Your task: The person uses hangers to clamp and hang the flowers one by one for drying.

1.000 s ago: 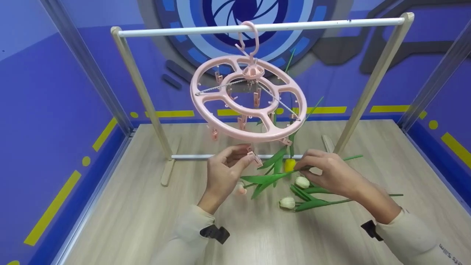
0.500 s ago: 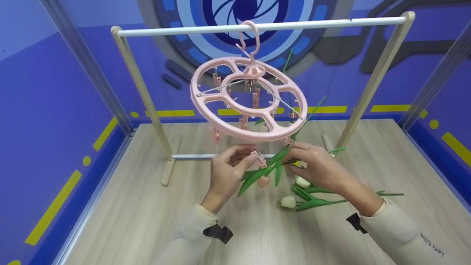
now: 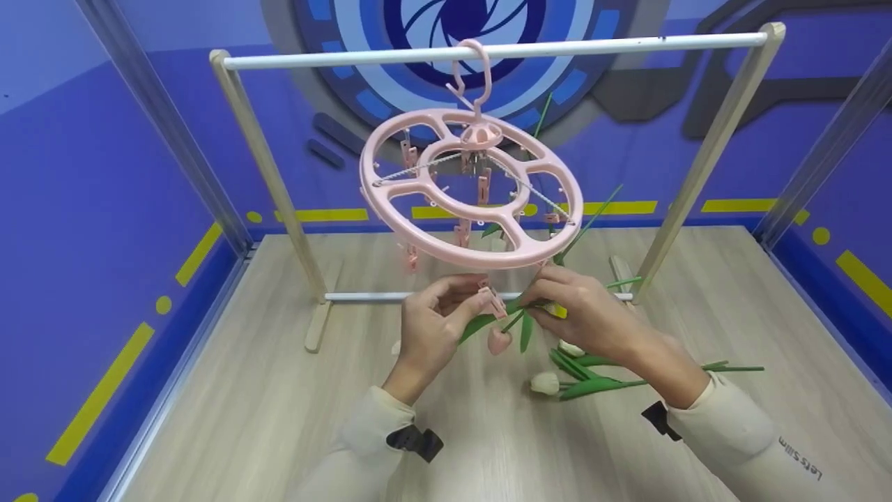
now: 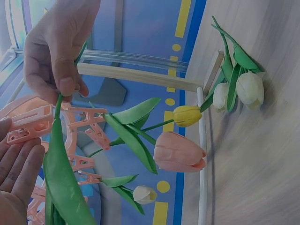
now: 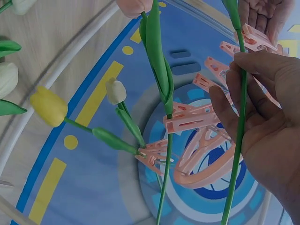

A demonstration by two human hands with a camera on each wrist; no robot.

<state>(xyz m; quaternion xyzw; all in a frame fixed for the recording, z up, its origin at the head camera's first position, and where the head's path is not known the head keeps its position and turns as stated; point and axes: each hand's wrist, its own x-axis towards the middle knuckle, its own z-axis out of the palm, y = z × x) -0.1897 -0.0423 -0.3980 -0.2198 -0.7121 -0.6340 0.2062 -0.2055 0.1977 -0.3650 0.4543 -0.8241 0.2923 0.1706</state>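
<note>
Head view: below a pink ring, the left hand pinches a clip; the right hand pinches a tulip stem at the clip's tip. Best to seat the stem deep before releasing the clip.

Here the yellow tulip is partly masked by the right hand; the left hand is cropped by its wrist view's edge!

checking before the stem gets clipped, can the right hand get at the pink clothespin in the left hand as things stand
Probably yes: the right hand, pinching a green stem, is close beside the pink clothespin, and only that stem seems to stand between them.
</note>
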